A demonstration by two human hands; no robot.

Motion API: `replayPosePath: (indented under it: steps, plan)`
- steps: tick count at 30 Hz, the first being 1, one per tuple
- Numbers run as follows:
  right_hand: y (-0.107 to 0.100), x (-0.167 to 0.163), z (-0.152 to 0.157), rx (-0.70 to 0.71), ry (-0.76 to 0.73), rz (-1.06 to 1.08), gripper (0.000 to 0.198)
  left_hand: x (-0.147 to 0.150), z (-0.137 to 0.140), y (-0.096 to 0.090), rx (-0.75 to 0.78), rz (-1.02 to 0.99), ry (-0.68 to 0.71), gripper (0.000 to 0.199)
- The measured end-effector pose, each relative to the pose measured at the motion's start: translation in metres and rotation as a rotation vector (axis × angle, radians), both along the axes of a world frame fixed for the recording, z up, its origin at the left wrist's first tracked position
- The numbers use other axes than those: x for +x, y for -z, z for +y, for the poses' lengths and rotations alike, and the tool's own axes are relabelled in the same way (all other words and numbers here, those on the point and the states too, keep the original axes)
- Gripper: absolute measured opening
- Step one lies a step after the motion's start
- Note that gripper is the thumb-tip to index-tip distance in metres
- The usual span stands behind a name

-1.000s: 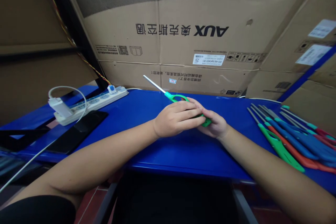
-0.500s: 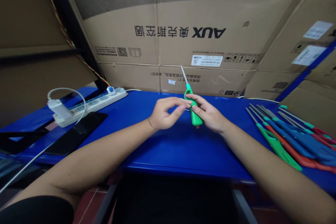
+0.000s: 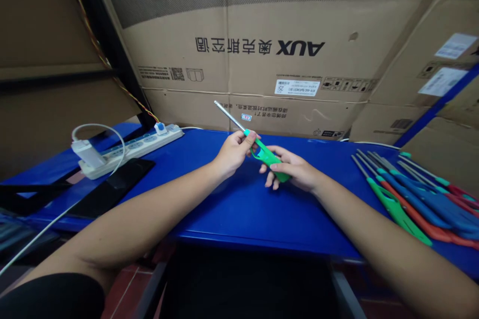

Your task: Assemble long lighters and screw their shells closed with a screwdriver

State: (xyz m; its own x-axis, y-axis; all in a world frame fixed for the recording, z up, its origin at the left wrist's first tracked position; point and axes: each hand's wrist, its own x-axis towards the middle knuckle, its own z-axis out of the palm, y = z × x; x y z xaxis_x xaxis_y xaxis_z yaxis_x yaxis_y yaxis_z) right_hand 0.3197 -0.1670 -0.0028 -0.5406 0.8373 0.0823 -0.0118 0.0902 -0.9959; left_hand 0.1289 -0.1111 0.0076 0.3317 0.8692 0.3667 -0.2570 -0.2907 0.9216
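Note:
A green long-necked gas lighter [image 3: 268, 155] is held above the blue table [image 3: 239, 209], its metal tube slanting up to the left. My left hand [image 3: 234, 153] pinches it near the collar where the tube meets the green body. Around the rear of the handle, my right hand [image 3: 294, 168] is closed with the thumb on top; some of its fingers show underneath. The lighter's trigger opening lies between the two hands.
Several more lighters, among them a green lighter [image 3: 400, 212] and a blue lighter [image 3: 422, 202], lie heaped at right. A power strip [image 3: 134, 148] with a plugged-in charger [image 3: 88, 153] and a black phone [image 3: 116, 184] are at left. Cardboard [image 3: 258, 15] stands behind.
The lighter has turned so its tube leans further left. My left hand has moved from the handle beside my right hand up to the collar and closed there.

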Motion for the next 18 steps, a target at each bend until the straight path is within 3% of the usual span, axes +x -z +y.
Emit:
replayPosePath:
  steps: [2,6,9,13,18]
  plan:
    - [-0.001,-0.002,-0.001,-0.013,-0.041,-0.044,0.059,0.0,0.002,0.001,0.002,-0.038,0.021,0.049]
    - [0.001,-0.007,0.0,0.091,0.085,-0.09,0.049,-0.002,0.007,0.005,0.007,-0.031,0.014,0.039]
    - [0.005,-0.009,0.001,0.066,0.104,-0.07,0.038,-0.003,0.009,0.005,-0.028,-0.044,0.02,0.037]
    - [0.006,-0.008,0.002,0.039,0.111,-0.065,0.042,-0.004,0.011,0.006,-0.077,-0.09,0.096,0.041]
    - [0.002,-0.004,0.0,0.076,0.11,-0.114,0.067,-0.003,0.006,0.006,0.039,-0.117,0.173,0.037]
